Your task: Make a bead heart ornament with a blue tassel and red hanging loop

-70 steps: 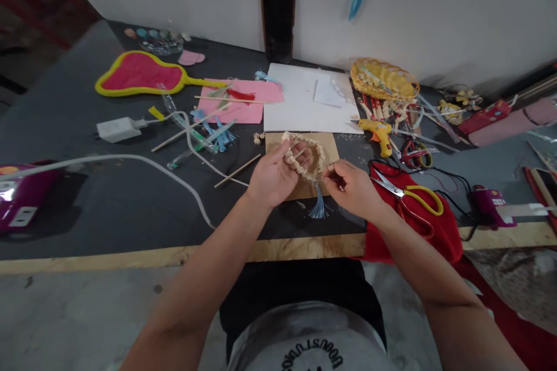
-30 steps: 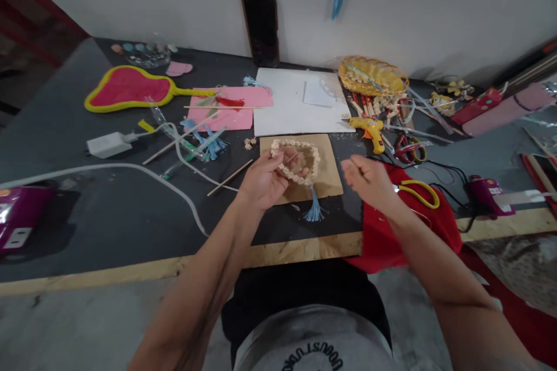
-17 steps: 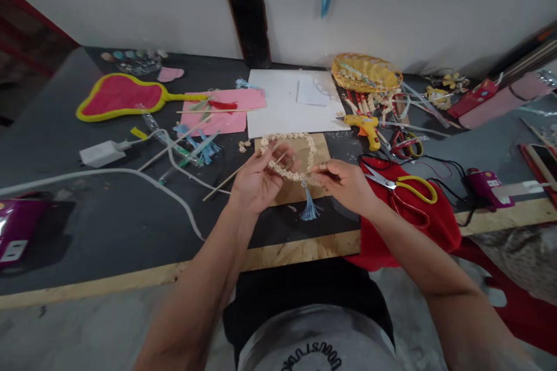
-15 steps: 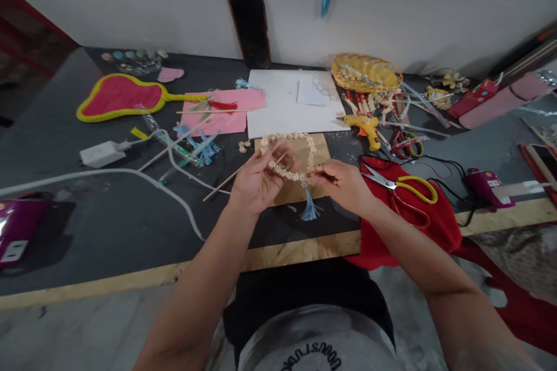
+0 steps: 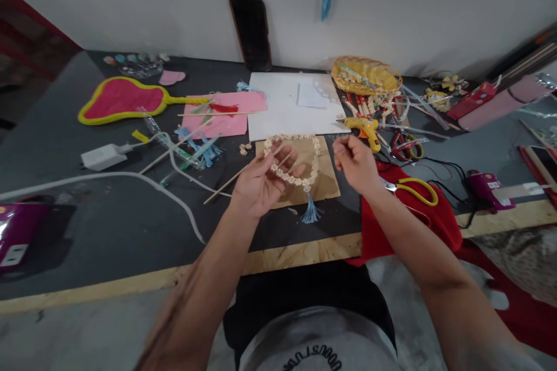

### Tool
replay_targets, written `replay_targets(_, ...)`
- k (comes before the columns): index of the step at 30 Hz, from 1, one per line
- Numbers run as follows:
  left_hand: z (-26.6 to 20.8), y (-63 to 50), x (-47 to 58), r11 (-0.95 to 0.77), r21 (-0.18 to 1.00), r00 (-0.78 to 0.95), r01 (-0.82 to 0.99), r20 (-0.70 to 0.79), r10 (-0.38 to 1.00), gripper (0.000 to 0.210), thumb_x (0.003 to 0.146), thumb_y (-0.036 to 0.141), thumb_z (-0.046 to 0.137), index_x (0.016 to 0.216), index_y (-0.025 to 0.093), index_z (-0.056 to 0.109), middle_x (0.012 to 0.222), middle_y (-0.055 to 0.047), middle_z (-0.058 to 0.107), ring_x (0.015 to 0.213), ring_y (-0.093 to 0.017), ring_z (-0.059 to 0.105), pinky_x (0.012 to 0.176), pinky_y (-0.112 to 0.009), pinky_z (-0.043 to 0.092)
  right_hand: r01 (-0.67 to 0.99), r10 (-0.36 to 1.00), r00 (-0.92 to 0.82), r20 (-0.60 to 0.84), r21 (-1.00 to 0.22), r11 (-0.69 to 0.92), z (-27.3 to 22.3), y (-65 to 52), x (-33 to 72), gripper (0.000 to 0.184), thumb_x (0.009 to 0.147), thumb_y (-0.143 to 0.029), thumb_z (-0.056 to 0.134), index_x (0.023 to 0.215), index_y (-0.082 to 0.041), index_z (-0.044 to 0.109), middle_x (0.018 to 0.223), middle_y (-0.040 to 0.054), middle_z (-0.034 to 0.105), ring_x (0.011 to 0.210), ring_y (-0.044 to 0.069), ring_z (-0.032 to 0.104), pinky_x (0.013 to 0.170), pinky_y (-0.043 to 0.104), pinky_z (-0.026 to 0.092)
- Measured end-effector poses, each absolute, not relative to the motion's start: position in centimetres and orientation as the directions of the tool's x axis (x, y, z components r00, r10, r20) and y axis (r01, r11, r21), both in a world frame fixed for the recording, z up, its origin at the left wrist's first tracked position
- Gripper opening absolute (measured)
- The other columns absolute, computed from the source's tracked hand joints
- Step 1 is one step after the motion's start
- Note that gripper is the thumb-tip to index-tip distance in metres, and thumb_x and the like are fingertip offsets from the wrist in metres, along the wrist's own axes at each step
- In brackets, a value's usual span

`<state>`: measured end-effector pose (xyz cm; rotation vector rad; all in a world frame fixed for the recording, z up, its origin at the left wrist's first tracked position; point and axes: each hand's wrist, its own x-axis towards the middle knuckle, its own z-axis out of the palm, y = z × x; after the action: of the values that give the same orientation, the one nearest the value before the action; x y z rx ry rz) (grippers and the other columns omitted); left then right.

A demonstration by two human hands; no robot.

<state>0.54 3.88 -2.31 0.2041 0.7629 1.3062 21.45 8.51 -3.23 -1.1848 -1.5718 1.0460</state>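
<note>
My left hand (image 5: 260,185) is closed on the left side of a cream beaded loop (image 5: 315,169), holding it above a brown board (image 5: 327,188). The loop looks knobbly, made of many small pieces. A light-blue tassel (image 5: 310,210) hangs from its lower right. Beneath or behind the left hand runs a thin wooden stick (image 5: 221,187); whether the hand touches it I cannot tell. To the right of the loop, and apart from it, my right hand (image 5: 355,163) is raised with its fingers pinched together. Anything between those fingertips is too small or hidden to make out.
Right of the right hand are a yellow glue gun (image 5: 363,126), scissors (image 5: 415,190) on red cloth (image 5: 444,226) and a wicker basket (image 5: 369,78). A white board (image 5: 274,110) lies behind the loop. At left are a pink-and-yellow fan shape (image 5: 126,101) and a white cable (image 5: 174,197).
My right hand has let go of the loop near the tassel and moved up and to the right. The left hand keeps holding the loop in nearly the same place.
</note>
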Motion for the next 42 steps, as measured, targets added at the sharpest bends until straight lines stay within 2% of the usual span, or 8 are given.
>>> replay_targets(4,-1.6,3.4,0.5,0.297,0.557,0.105,-0.775,-0.351,0.931,0.024,0.095,0.014,0.051,0.107,0.017,0.072,0.106,-0.009,0.076,0.105,-0.024,0.072,0.105,-0.052,0.052,-0.176,0.979,-0.162,-0.128,-0.972,-0.156,-2.9,10.1,21.7,0.024,0.080,-0.030,0.070,0.099,-0.022,0.058,0.097,-0.0002,0.062,0.059,0.005,0.050,0.053,0.019,0.043)
replay_targets(9,-1.0,3.0,0.6,0.317,0.548,0.129,-0.774,-0.355,0.926,0.026,0.096,0.013,0.048,0.105,0.017,0.072,0.101,-0.008,0.077,0.096,-0.023,0.074,0.103,-0.054,0.053,-0.236,0.884,-0.413,-0.219,-0.912,-0.336,-2.4,9.7,20.7,0.053,0.067,-0.017,0.077,0.117,-0.029,0.061,0.115,-0.0004,0.066,0.067,0.006,0.057,0.056,0.018,0.049)
replay_targets(13,-1.0,3.0,0.5,0.338,0.548,0.155,-0.765,-0.353,0.923,0.028,0.095,0.014,0.050,0.113,0.020,0.070,0.101,-0.008,0.077,0.100,-0.024,0.073,0.102,-0.054,0.053,-0.234,0.892,-0.410,-0.190,-0.923,-0.304,-2.8,9.6,20.1,0.030,0.069,-0.035,0.083,0.089,-0.020,0.066,0.081,-0.0012,0.066,0.060,0.006,0.052,0.052,0.017,0.044)
replay_targets(16,-1.1,3.0,0.4,0.341,0.543,0.164,-0.767,-0.348,0.923,0.033,0.095,0.014,0.048,0.121,0.022,0.068,0.102,-0.008,0.077,0.102,-0.025,0.073,0.102,-0.054,0.053,-0.227,0.904,-0.390,-0.174,-0.934,-0.277,-3.0,9.8,20.3,0.042,0.065,-0.050,0.086,0.073,-0.018,0.061,0.063,-0.0060,0.052,0.052,0.004,0.043,0.048,0.016,0.038)
replay_targets(24,-1.4,3.1,0.1,0.332,0.564,0.156,-0.756,-0.337,0.929,0.031,0.095,0.016,0.050,0.119,0.022,0.068,0.109,-0.009,0.076,0.105,-0.024,0.073,0.102,-0.051,0.054,-0.354,0.977,-0.184,-0.104,-0.921,-0.164,-1.8,11.2,23.2,0.030,0.081,-0.043,0.077,0.084,-0.021,0.056,0.066,-0.0078,0.049,0.053,0.004,0.043,0.047,0.016,0.036)
replay_targets(31,-1.5,3.2,0.3,0.329,0.571,0.142,-0.752,-0.347,0.927,0.025,0.093,0.015,0.052,0.109,0.018,0.071,0.107,-0.009,0.076,0.109,-0.027,0.071,0.104,-0.055,0.052,-0.293,0.898,-0.362,-0.249,-0.884,-0.364,-1.5,9.9,22.3,0.041,0.069,-0.053,0.083,0.084,-0.019,0.066,0.071,-0.0039,0.058,0.060,0.006,0.050,0.052,0.017,0.042)
replay_targets(36,-1.6,3.1,0.3,0.336,0.590,0.145,-0.734,-0.347,0.927,0.024,0.093,0.017,0.055,0.111,0.020,0.070,0.112,-0.011,0.075,0.115,-0.028,0.068,0.106,-0.056,0.051,-0.245,0.919,-0.338,-0.203,-0.924,-0.294,-1.9,9.9,21.0,0.049,0.061,-0.056,0.086,0.071,-0.019,0.055,0.060,-0.0072,0.047,0.052,0.005,0.040,0.045,0.017,0.032)
replay_targets(42,-1.3,3.1,0.3,0.340,0.584,0.147,-0.737,-0.351,0.925,0.026,0.094,0.015,0.050,0.107,0.020,0.071,0.106,-0.009,0.076,0.110,-0.026,0.070,0.105,-0.054,0.052,-0.203,0.946,-0.304,-0.114,-0.962,-0.182,-2.5,10.6,21.1,0.048,0.068,-0.058,0.081,0.071,-0.020,0.051,0.057,-0.0083,0.043,0.048,0.004,0.034,0.043,0.019,0.025)
